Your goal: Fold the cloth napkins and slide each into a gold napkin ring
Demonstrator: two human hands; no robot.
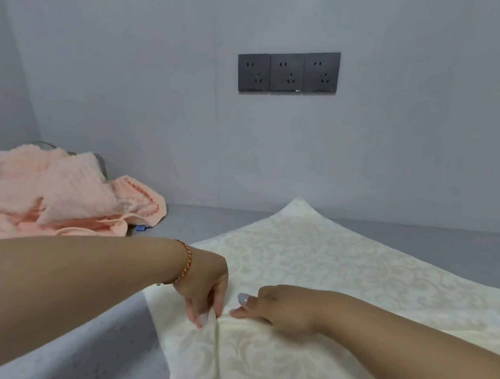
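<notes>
Cream damask napkin [312, 258] spread on grey tabletop [94, 343]. Left hand [205, 281] pinches a raised crease near its middle; right hand [278, 309] just beside, fingers curled, gripping the same fold. Peach towels [55, 195] heaped far left.

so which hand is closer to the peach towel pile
Left. The left hand, pinching the cream napkin, sits nearer the peach towel pile; the right hand lies farther right.

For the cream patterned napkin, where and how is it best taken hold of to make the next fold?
Probably the raised crease in the cream napkin, pinched from above by both hands: the left hand already pinches it and the right hand rests beside it. Elsewhere the cloth lies flat.
</notes>
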